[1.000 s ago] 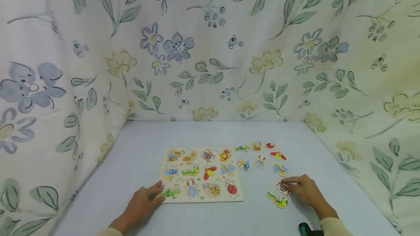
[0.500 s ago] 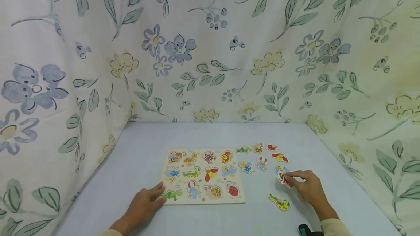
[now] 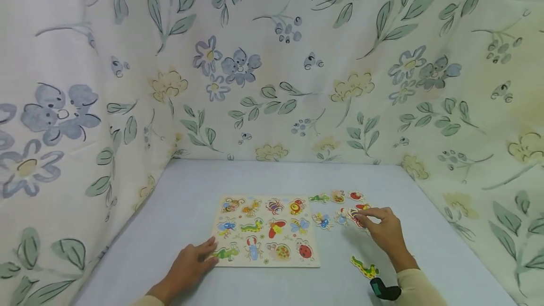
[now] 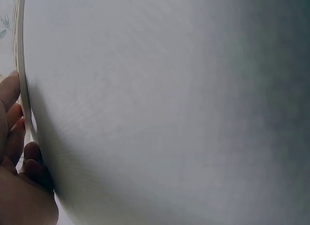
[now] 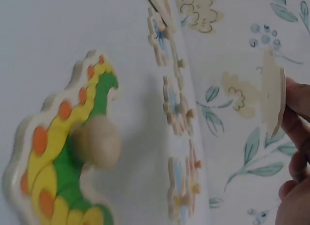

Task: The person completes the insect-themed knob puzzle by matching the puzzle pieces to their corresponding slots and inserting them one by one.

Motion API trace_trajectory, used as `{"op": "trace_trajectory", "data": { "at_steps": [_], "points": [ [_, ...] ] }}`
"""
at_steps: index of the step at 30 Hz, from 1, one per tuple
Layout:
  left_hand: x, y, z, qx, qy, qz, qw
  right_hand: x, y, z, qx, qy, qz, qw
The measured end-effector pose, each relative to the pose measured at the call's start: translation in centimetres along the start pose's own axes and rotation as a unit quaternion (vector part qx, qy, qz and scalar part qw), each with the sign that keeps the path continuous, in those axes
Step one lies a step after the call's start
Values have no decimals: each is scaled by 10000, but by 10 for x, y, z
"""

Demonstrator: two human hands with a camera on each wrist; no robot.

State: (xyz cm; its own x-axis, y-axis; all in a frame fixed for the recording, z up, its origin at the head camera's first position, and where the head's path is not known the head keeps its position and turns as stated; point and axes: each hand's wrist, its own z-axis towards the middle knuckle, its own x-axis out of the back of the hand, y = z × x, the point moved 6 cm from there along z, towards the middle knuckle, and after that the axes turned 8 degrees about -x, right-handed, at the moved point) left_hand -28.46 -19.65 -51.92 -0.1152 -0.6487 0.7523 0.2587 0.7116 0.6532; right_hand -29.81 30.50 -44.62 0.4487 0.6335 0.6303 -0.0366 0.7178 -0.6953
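Observation:
A wooden peg puzzle board (image 3: 265,235) printed with several insects lies on the table. My left hand (image 3: 189,266) is at its near left corner, holding the edge; the left wrist view shows the fingers (image 4: 10,91) against the board's side. My right hand (image 3: 384,230) pinches a dark striped bug puzzle piece (image 3: 354,217) above the pieces to the right of the board. In the right wrist view, the raised piece (image 5: 275,101) shows mostly its plain wood back and edge. Below it lies a green and yellow caterpillar piece (image 3: 364,268) with a round wooden knob (image 5: 99,141).
Several loose insect pieces lie right of the board, among them a grasshopper (image 3: 318,198), a ladybird (image 3: 355,196) and a blue fly (image 3: 323,221). A black wrist camera (image 3: 384,290) sits by my right sleeve. Floral cloth (image 3: 272,84) walls the table at back and sides.
My right hand has lifted the striped bug piece from beside the caterpillar and carried it forward and left, over the other pieces. The left hand stays at the board; the head view has shifted slightly.

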Motion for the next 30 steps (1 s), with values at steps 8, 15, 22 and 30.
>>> {"op": "trace_trajectory", "data": {
  "at_steps": [8,15,22,30],
  "points": [
    [-2,3,7,-76,-27,-100,9999,-25,-37,18,764,135,432,9961],
    [-1,-4,3,-84,31,-86,9999,-68,-70,27,1085,-144,856,9903],
    [0,-2,2,-171,60,-137,9997,-100,-91,31,1142,-338,1000,9878],
    [2,2,0,-179,121,-118,9997,-134,-113,33,1423,-395,1237,9813]
  ]
}}
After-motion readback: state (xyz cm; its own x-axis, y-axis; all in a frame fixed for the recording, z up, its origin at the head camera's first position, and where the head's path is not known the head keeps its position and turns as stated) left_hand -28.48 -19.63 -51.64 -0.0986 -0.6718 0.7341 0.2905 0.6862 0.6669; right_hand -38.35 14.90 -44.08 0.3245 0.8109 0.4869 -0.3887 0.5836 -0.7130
